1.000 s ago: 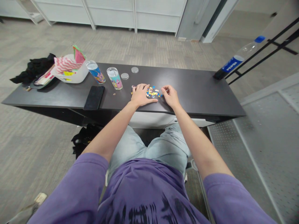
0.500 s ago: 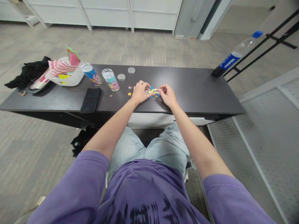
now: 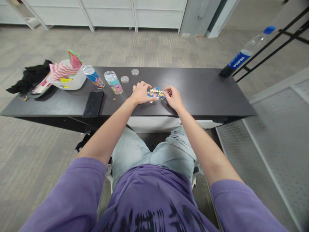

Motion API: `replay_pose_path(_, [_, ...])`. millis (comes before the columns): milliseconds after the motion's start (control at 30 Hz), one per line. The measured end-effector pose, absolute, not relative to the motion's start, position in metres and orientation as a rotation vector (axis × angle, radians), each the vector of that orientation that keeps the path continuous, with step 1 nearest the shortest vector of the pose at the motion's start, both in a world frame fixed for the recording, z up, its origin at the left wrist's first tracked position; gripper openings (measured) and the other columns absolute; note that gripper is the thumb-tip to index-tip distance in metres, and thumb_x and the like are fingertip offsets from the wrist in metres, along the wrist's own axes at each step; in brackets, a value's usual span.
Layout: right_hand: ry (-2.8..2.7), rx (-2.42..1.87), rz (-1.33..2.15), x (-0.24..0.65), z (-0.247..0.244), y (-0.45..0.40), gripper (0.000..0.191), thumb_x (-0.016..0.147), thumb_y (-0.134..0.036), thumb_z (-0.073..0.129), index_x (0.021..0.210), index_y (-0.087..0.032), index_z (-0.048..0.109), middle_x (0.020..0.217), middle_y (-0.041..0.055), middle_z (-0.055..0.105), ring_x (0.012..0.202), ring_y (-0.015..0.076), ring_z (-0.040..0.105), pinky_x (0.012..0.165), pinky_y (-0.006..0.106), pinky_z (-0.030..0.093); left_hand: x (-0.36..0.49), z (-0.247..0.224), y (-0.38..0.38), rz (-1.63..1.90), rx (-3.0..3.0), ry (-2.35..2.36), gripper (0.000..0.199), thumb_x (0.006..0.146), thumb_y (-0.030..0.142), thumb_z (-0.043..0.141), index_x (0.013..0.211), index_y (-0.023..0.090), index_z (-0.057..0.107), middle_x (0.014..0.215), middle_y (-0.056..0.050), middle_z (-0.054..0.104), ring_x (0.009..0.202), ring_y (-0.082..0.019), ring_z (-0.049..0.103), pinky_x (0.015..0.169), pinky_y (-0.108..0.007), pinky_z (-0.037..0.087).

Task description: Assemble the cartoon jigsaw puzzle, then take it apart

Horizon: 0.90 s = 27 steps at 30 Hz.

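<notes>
A small heap of colourful jigsaw puzzle pieces [image 3: 156, 93] lies on the dark table, between my hands. My left hand [image 3: 140, 92] curves around the heap's left side, its thumb and fingers spread apart and touching the pieces' edge. On the right side of the heap, my right hand [image 3: 173, 97] has its fingers curled in and its thumb close to the index finger. Whatever those fingertips may hold is hidden. One loose puzzle piece [image 3: 151, 102] sits just below my left thumb.
Left of my hands stand two clear printed canisters, a pink one [image 3: 116, 86] and a blue one [image 3: 96, 80]. Two round lids [image 3: 125, 79] lie behind. A black phone [image 3: 93, 104], a white basket [image 3: 74, 82] with cloth and a Pepsi bottle [image 3: 238, 62] are also there.
My left hand has shifted left, over where loose pieces lay beside the heap. More of the heap shows between my hands. The right hand has barely moved.
</notes>
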State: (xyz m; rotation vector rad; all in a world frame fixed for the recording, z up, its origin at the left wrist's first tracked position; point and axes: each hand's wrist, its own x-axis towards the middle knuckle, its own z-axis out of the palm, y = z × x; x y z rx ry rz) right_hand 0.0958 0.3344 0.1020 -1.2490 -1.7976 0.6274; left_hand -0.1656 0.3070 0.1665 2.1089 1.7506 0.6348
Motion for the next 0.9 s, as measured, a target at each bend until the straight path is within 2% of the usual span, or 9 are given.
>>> replay_pose_path(33, [-1.798,-1.248,0.625,0.096,0.102,0.334,0.028,0.119,-0.049,0.090,0.120,-0.024,0.079,0.110,0.0024,0.079,0.094,0.0233,0.072,0.100,0.045,0.067,-0.167,0.165,0.306,0.590,2.112,1.761,0.080,0.075,0.045,0.122,0.141,0.023,0.083,0.164,-0.022,0.074,0.164,-0.054,0.064,0.146,-0.072,0.044])
replay_pose_path(100, [-1.797,-1.246,0.622,0.095,0.103,0.334,0.029,0.119,-0.051,0.090,0.120,-0.024,0.079,0.110,0.0028,0.079,0.094,0.0235,0.073,0.100,0.045,0.067,-0.169,0.163,0.307,0.530,2.110,1.766,0.081,0.071,0.048,0.123,0.138,0.024,0.083,0.164,-0.022,0.075,0.164,-0.054,0.063,0.144,-0.071,0.046])
replay_pose_path(267, [-1.797,-1.247,0.617,0.094,0.104,0.333,0.030,0.119,-0.052,0.090,0.119,-0.024,0.080,0.109,0.0025,0.079,0.092,0.0229,0.073,0.099,0.045,0.067,-0.166,0.166,0.321,0.478,2.062,1.726,0.063,0.071,0.042,0.121,0.119,0.027,0.082,0.139,-0.012,0.084,0.137,-0.040,0.078,0.129,-0.052,0.061])
replay_pose_path(367, [-1.797,-1.250,0.619,0.094,0.104,0.332,0.030,0.120,-0.052,0.090,0.119,-0.023,0.080,0.108,0.0021,0.079,0.091,0.0225,0.072,0.098,0.044,0.067,-0.166,0.172,0.328,0.456,2.012,1.709,0.056,0.070,0.037,0.120,0.107,0.027,0.080,0.128,-0.010,0.087,0.124,-0.036,0.082,0.120,-0.048,0.065])
replay_pose_path(533, [-1.795,-1.259,0.633,0.093,0.106,0.331,0.032,0.118,-0.054,0.090,0.118,-0.024,0.079,0.107,0.0022,0.078,0.089,0.0223,0.070,0.096,0.044,0.066,-0.166,0.176,0.334,0.416,1.943,1.678,0.053,0.072,0.036,0.118,0.109,0.028,0.080,0.116,-0.004,0.089,0.113,-0.030,0.084,0.107,-0.043,0.068])
replay_pose_path(700, [-1.795,-1.268,0.641,0.092,0.106,0.331,0.023,0.115,-0.044,0.090,0.117,-0.024,0.077,0.106,0.0018,0.077,0.088,0.0223,0.067,0.097,0.044,0.064,-0.162,0.179,0.339,0.356,1.959,1.690,0.051,0.071,0.037,0.118,0.104,0.027,0.081,0.111,-0.003,0.088,0.111,-0.029,0.084,0.108,-0.044,0.068])
replay_pose_path(800, [-1.795,-1.269,0.645,0.092,0.106,0.331,0.020,0.113,-0.041,0.089,0.117,-0.025,0.077,0.107,0.0026,0.077,0.087,0.0226,0.066,0.097,0.045,0.063,-0.159,0.181,0.340,0.303,2.000,1.669,0.043,0.078,0.033,0.116,0.104,0.024,0.082,0.115,-0.004,0.089,0.113,-0.028,0.084,0.113,-0.047,0.068])
replay_pose_path(900, [-1.796,-1.268,0.650,0.093,0.106,0.331,0.021,0.112,-0.042,0.088,0.117,-0.026,0.076,0.107,0.0035,0.078,0.086,0.0231,0.064,0.097,0.045,0.063,-0.158,0.182,0.338,0.254,2.037,1.641,0.032,0.093,0.035,0.109,0.106,0.022,0.082,0.117,-0.005,0.089,0.113,-0.026,0.083,0.115,-0.049,0.070])
